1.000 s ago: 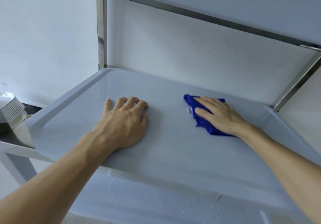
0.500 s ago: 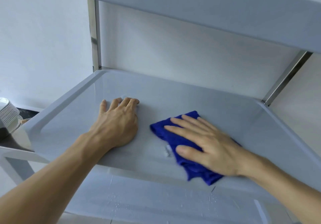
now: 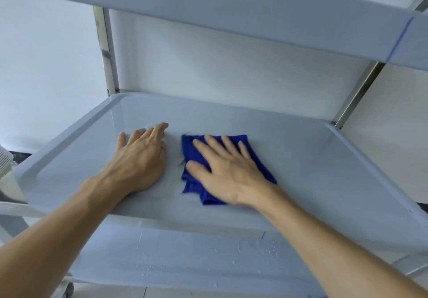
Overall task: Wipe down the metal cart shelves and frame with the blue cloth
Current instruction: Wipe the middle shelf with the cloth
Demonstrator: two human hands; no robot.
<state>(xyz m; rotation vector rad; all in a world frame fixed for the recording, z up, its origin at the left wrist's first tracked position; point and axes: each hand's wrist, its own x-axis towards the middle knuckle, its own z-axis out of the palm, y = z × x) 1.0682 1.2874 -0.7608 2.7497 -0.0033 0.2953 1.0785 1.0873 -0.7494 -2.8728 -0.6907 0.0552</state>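
Overall, the cart [image 3: 347, 27] filled the view with three shelves visible: an upper one overhead, the middle shelf [image 3: 301, 159] being wiped, and a lower shelf [image 3: 185, 258] speckled with droplets. Two metal posts showed at the back, one at the left [image 3: 105, 50] and one at the right [image 3: 356, 94]. On the middle shelf lay one blue cloth [image 3: 192, 182], folded into a pad just right of centre, presumably so it would cover a broad strip with each pass. The right hand [image 3: 228, 175] pressed flat on it, fingers spread wide, gripping nothing but pinning the cloth to the surface. The left hand [image 3: 139, 161] rested palm down just beside the cloth, fingers loosely together and empty, probably to brace the body and steady the cart.
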